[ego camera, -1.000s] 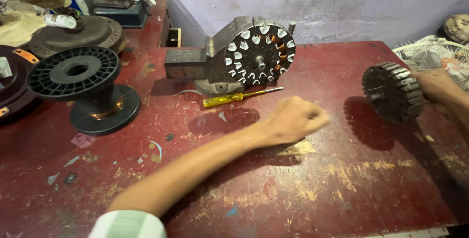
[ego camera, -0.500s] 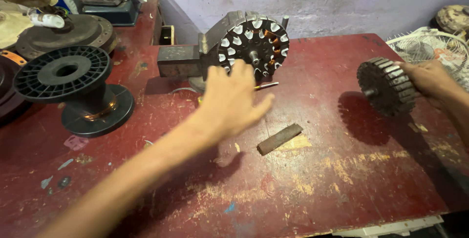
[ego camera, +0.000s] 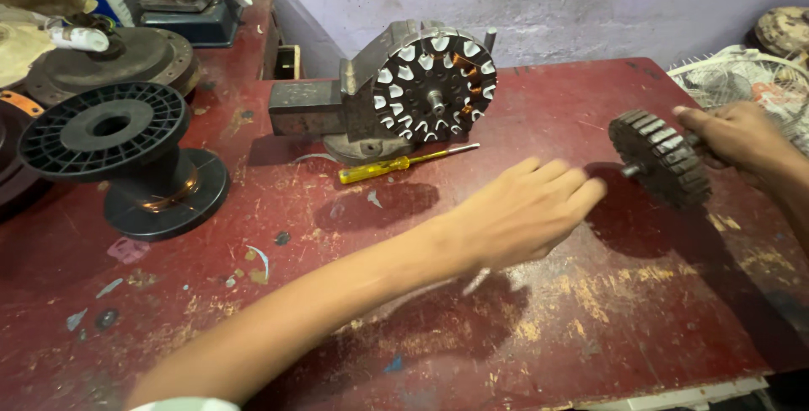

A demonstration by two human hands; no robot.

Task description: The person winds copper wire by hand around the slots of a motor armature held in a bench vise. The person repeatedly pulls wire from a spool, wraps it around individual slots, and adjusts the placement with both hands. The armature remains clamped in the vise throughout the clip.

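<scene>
Right hand [ego camera: 731, 134] is clamped on the rotor [ego camera: 661, 156], gripping it from the far side and holding it just above the right part of the red worktop [ego camera: 590, 335], shaft end pointing left. Left hand [ego camera: 522, 213] reaches across the worktop, palm down, fingers loosely together and extended toward the rotor; whether it holds anything underneath cannot be told. A yellow-handled screwdriver [ego camera: 404, 164] lies beyond the left hand. Behind the screwdriver stands a stator [ego camera: 434, 86] mounted on a vise [ego camera: 316, 107]. A black spool [ego camera: 118, 154] stands at left.
</scene>
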